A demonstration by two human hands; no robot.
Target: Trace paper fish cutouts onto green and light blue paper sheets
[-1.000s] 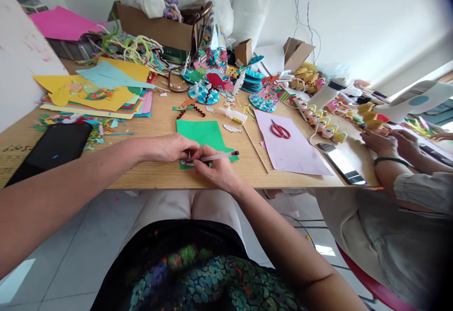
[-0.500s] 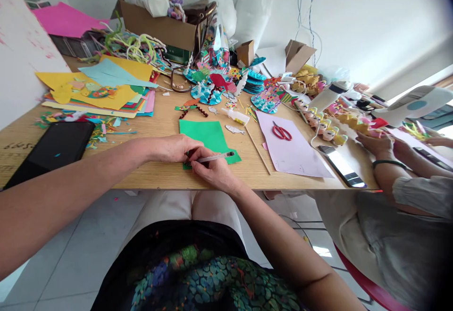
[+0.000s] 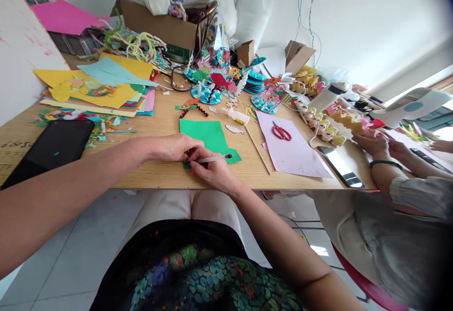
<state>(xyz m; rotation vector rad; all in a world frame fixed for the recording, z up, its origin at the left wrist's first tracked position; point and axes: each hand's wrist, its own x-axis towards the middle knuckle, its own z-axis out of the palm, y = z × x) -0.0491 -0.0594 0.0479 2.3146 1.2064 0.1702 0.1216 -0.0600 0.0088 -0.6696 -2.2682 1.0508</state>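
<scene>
left hand (image 3: 177,148) is bunching its fingers over a bright green paper sheet (image 3: 207,134), hiding whether it is pinching anything | sheet is lying on the pale wooden table (image 3: 148,177) | right hand (image 3: 213,173) is holding a slim clear-barrelled pen (image 3: 217,158) | red-handled scissors (image 3: 282,131) are resting on lilac paper (image 3: 297,156)

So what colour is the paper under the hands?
The paper is bright green, clearest in the head view.

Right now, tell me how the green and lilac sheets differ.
The green sheet looks smaller than the lilac sheet. The green sheet has a jutting lower right corner; the lilac sheet's sides look straight. The left hand and right hand cover part of the green sheet; red scissors lie on the lilac sheet. Both lie on the table.
</scene>
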